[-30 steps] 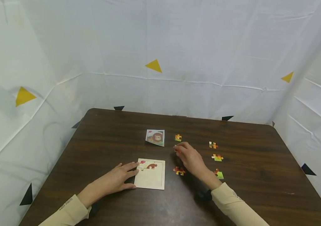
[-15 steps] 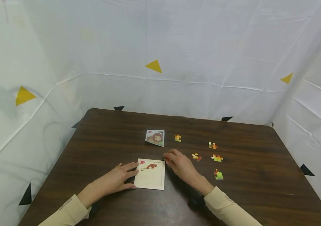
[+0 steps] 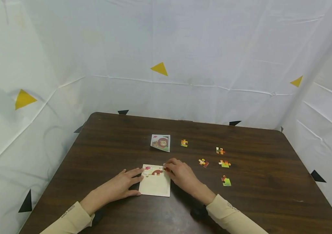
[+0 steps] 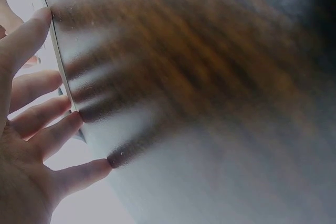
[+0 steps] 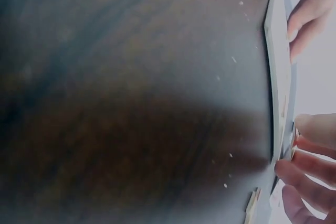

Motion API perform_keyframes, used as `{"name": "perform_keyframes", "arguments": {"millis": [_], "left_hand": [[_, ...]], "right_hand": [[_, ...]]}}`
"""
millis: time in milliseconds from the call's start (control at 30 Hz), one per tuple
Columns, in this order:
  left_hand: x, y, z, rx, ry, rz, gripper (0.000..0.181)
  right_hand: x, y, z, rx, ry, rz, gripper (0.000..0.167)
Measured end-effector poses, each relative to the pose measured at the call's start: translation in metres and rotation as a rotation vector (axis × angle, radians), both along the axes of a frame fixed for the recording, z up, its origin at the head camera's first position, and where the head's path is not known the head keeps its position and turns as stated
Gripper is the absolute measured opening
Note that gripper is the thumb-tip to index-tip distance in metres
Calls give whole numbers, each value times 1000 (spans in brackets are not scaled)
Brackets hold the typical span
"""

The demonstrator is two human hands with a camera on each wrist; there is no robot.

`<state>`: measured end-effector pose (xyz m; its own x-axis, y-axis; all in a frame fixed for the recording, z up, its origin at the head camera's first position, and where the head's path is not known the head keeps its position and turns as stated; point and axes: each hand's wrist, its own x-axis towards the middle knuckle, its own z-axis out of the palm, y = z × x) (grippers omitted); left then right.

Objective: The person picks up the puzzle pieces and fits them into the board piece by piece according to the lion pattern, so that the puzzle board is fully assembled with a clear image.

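A pale square puzzle board (image 3: 154,187) lies on the table, with joined pieces (image 3: 153,171) along its top left, showing a pink shape and brown mane. My left hand (image 3: 119,185) rests at the board's left edge, its fingers straight and spread, fingertips touching the rim. Over the upper right corner my right hand (image 3: 183,175) pinches a small reddish puzzle piece (image 3: 166,168) between thumb and fingers, mostly covered by them. In the right wrist view, a sliver of that piece (image 5: 295,139) shows between the fingertips, close above the board (image 5: 277,61).
A lion picture card (image 3: 160,143) lies behind the board, one corner curled. Loose puzzle pieces lie to the right: a yellow one (image 3: 184,143), a white-and-brown one (image 3: 203,162), a green-cornered one (image 3: 226,181) and others. White sheeting surrounds the dark table (image 3: 256,195).
My right hand has carried the puzzle piece left and towards me, from beside the picture card to the board's upper right corner. My left hand has stayed on the board's edge.
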<state>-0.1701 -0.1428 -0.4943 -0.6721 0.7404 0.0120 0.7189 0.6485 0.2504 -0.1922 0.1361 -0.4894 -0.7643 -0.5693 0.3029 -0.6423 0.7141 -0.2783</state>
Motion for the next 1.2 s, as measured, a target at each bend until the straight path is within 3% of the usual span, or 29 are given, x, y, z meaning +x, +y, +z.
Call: {"name": "perform_keyframes", "arguments": {"millis": [233, 633, 1000, 1200], "left_hand": [[0, 0, 0, 19, 7, -12, 56], [0, 0, 0, 20, 14, -16, 57], [0, 0, 1, -6, -27, 12, 59], [0, 0, -1, 7, -18, 3, 58]], "right_hand": [[1, -3, -4, 22, 53, 31, 21], [6, -8, -4, 143, 61, 11, 22], [7, -11, -4, 165, 82, 10, 19], [9, -12, -4, 157, 94, 4, 17]]}}
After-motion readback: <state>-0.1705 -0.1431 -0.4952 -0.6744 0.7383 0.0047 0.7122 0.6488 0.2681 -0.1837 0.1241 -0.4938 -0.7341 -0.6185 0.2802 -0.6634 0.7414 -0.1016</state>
